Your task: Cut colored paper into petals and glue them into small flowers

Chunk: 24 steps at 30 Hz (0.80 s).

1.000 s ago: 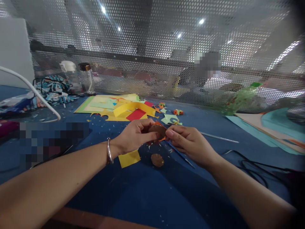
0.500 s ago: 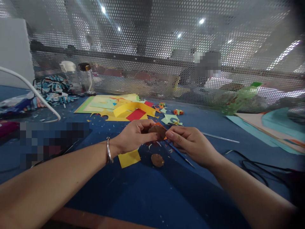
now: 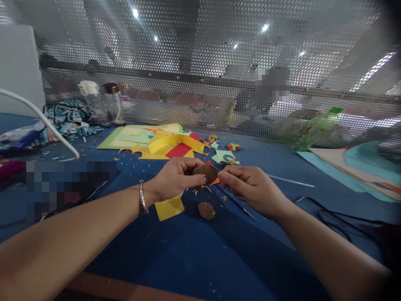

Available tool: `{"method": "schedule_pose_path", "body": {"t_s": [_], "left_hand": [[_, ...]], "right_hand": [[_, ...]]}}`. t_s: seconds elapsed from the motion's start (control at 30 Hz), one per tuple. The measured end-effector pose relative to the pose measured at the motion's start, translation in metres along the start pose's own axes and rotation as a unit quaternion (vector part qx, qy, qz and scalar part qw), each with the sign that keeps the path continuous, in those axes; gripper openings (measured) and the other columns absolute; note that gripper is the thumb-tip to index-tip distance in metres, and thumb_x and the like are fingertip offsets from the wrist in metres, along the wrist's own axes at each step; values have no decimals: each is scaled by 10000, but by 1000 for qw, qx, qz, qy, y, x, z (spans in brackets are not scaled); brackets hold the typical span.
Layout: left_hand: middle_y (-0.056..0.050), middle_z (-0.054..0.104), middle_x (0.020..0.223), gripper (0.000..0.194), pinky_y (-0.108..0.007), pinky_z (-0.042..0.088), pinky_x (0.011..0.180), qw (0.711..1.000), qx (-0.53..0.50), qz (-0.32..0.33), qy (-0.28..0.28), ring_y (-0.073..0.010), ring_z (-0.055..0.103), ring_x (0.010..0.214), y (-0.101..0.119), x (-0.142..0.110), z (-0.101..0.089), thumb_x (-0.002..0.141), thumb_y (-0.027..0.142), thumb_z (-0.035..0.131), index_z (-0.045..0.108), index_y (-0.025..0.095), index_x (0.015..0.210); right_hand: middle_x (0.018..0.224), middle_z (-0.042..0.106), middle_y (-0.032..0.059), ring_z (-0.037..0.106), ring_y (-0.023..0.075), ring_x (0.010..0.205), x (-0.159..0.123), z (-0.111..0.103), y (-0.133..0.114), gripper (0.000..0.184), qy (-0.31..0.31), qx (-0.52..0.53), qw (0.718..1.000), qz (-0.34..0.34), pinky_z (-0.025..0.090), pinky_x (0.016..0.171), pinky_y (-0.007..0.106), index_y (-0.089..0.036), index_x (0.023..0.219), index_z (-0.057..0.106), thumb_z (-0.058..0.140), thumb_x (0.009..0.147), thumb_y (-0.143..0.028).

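Note:
Between the thumb and fingers of my left hand [image 3: 180, 177] is a brown round disc [image 3: 205, 170], held tilted above the table. Orange paper [image 3: 215, 181] shows along the disc's edge and behind it. My right hand [image 3: 247, 184] is closed in a pinch at the disc's right side, by the orange paper; what its fingertips hold is hidden. A second brown disc [image 3: 206, 210] lies on the table below. To its left rests a yellow paper square [image 3: 170, 208]. A thin blue-handled tool [image 3: 234, 199] lies under my right hand.
Coloured paper sheets [image 3: 125, 140] and cut scraps lie beyond my hands. Two bottles [image 3: 114, 106] stand at the back left, a green bottle [image 3: 319, 127] at the back right. More paper [image 3: 338, 179] and a black cable [image 3: 328, 217] are on the right. Perforated metal [image 3: 200, 96] borders the table.
The brown disc in my left hand has turned and shifted slightly left, and the orange paper at its edge shows differently. My right hand has barely moved.

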<state>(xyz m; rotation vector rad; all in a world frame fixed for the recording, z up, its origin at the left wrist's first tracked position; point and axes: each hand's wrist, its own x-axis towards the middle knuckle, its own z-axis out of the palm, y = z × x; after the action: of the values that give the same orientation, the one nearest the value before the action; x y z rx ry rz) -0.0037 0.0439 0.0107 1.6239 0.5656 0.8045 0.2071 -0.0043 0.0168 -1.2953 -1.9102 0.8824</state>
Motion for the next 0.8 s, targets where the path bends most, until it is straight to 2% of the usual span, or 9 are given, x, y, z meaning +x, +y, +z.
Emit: {"method": "schedule_pose_path", "body": {"t_s": [0.27,0.5,0.8], "left_hand": [[40,528,616,128,-226,396,572,1000,9,3,-3,-72,485,577,0,0,-1,765,232,691,615,137,724],[41,501,628,115,-246,342,579,1000,23,1,-8,-82,438,589,-1,0,-2,756,247,680,623,148,747],[53,440,615,87,-248,296,569,999,49,12,-14,-81,377,581,1,-1,-2,731,225,646,597,157,706]], "right_hand": [[532,301,-74,259,69,442,0,-1,-1,482,-2,-9,1000,-5,208,411,234,-207,633,440,504,924,-586],[544,297,-72,251,73,454,0,-1,-1,479,-11,-1,1000,-3,205,412,236,-210,640,431,497,929,-587],[547,312,-63,271,85,470,1,-1,-4,494,-10,-38,999,-11,224,447,248,-211,620,426,485,924,-596]]}}
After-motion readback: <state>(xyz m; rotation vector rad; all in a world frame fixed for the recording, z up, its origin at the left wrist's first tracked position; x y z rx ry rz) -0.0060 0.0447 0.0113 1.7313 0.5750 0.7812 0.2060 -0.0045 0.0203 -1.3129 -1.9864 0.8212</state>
